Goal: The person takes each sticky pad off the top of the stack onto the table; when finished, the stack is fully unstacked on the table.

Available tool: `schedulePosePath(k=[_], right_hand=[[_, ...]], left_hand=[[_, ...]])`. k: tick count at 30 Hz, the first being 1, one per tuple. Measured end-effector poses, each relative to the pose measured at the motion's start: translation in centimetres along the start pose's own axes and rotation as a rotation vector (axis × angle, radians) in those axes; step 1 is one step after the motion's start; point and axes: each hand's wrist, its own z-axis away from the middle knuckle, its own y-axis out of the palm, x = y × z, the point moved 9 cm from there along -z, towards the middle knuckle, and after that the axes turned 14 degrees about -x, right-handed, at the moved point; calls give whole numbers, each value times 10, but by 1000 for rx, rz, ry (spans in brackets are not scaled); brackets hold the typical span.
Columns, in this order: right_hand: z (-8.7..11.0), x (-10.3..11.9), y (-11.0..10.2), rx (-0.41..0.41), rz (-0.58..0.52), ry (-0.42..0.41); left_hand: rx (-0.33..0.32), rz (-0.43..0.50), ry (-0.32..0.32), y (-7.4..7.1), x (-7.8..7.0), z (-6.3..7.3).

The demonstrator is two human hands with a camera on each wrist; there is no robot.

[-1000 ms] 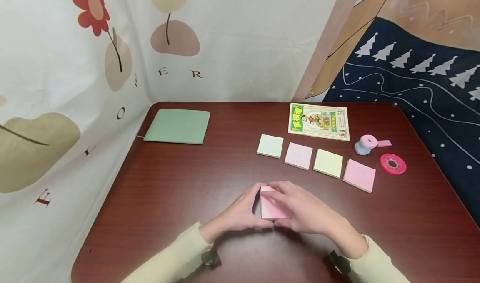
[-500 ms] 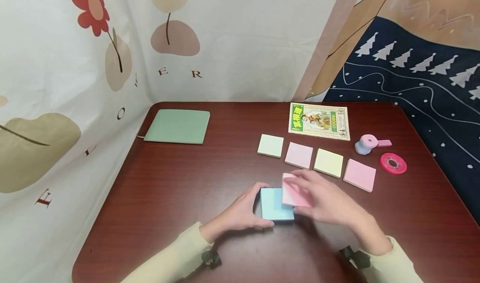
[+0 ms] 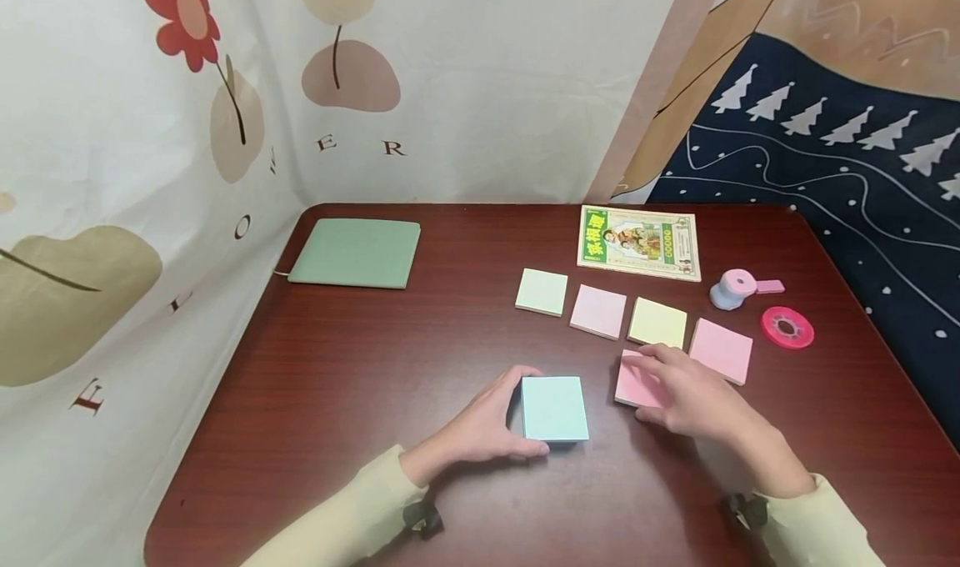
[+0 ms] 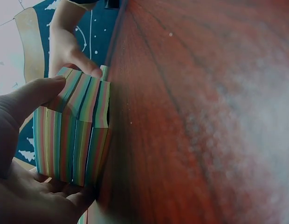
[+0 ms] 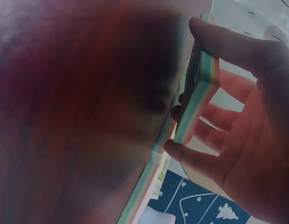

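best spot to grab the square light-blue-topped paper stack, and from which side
Grip the stack low on its near and far walls, probably best from the right: the left hand covers the left side, while the right side is bare. Seams in the left wrist view show separate striped blocks, so hold the lowest too.

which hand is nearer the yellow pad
Right. The right hand, gripping a pink pad, is just in front of the yellow pad; the left hand holds the blue-topped stack, farther to the left.
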Motion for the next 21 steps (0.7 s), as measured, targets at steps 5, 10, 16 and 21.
schedulePosePath(k=[5,10,16,21], right_hand=[[2,-2,4,-6,33,-11],[2,-2,6,1,32,-9],[3,0,6,26,45,-8],[1,3,-3,26,56,1]], left_hand=[[-1,1,-3,-1,0,0],[-4,6,8,-1,1,0],[-9,-7,29,0,1,0],[-7,-5,28,0,1,0]])
